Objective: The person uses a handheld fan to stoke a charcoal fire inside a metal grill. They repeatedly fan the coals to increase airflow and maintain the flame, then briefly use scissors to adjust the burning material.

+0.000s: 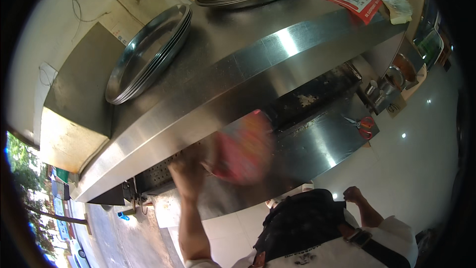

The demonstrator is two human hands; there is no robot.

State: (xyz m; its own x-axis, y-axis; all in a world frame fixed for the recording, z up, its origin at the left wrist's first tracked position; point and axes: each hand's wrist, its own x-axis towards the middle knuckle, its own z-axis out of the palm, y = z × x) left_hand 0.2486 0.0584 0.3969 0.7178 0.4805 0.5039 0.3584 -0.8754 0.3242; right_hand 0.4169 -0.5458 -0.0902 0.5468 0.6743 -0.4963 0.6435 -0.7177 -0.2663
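Watched from my remote post, the right hand hangs curled into a fist near the torso, while the left hand reaches forward, fingers clamped on a red-pink item above a low steel shelf. Open steel stretches right to red-handled scissors. Beyond, the table edge fronts stacked round trays. Blur leaves me unable to identify the item.
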